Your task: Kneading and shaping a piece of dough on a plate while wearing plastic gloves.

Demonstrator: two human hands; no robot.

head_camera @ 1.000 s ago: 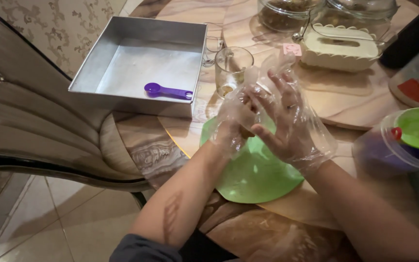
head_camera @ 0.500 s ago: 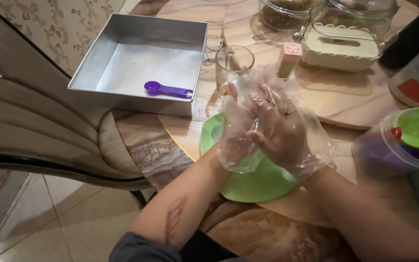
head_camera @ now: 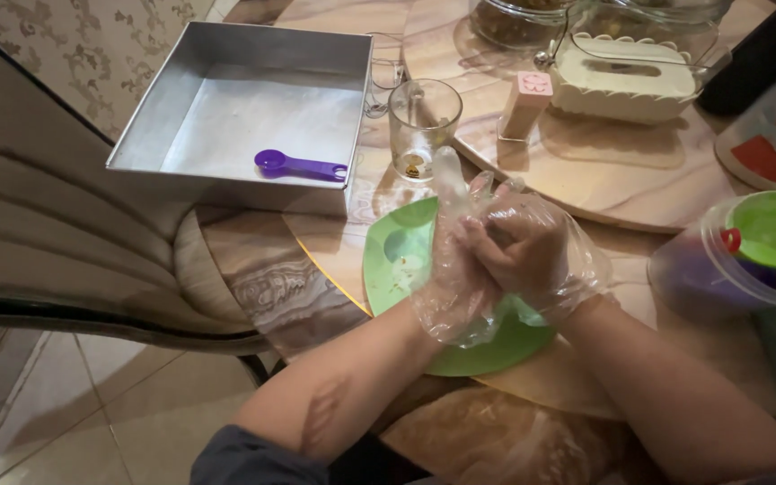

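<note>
Both hands gloved in thin clear plastic, pressed together over the green plate (head_camera: 406,260) at the table's near edge. Right hand (head_camera: 523,247) curled shut around the left hand's (head_camera: 455,269) fingers; left hand upright, fingers straight, loose glove (head_camera: 446,175) tip poking up. Drinking glass (head_camera: 422,117) just beyond the fingertips, little gap. Metal baking tray (head_camera: 226,54) rests on the chair at left, purple spoon (head_camera: 298,165) inside. Lidded tub (head_camera: 720,269) near the right edge. Open tabletop (head_camera: 577,180) only between plate and turntable.
</note>
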